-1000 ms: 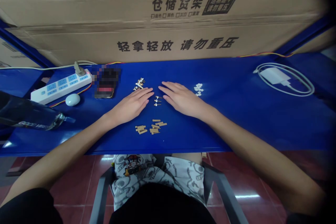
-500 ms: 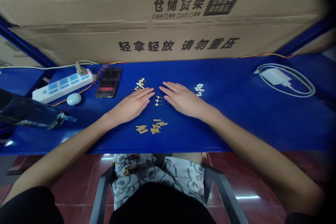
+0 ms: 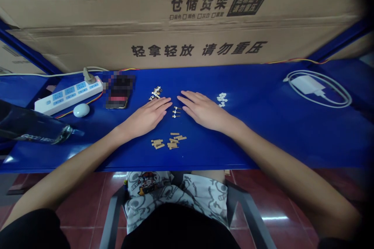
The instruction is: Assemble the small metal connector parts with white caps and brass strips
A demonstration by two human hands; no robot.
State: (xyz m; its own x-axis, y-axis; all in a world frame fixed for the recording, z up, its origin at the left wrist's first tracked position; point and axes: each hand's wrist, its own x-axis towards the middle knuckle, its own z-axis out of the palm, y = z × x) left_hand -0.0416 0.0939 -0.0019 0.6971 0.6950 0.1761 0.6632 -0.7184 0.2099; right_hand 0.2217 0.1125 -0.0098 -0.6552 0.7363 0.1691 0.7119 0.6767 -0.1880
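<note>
My left hand (image 3: pixel 147 114) lies flat and palm down on the blue metal shelf (image 3: pixel 263 140), holding nothing. Its fingertips are just below a small heap of metal-and-white parts (image 3: pixel 155 93). My right hand (image 3: pixel 203 111) also rests flat and empty, with a cluster of small white pieces (image 3: pixel 222 100) beyond its fingers. Between the hands stand several tiny pins (image 3: pixel 175 111), touching neither hand. Nearer me, several tan flat strips (image 3: pixel 169 141) lie scattered below the fingertips.
A white power strip (image 3: pixel 68 95) with a plug, a small white oval object (image 3: pixel 81 110) and a pixelated phone (image 3: pixel 119 90) lie left. A clear bottle (image 3: pixel 32 126) lies far left. A white charger with coiled cable (image 3: pixel 308 85) lies right. A large cardboard box (image 3: pixel 187 19) stands behind.
The view has shifted slightly. My hands stay flat in nearly the same places, and the small parts have not visibly moved.
</note>
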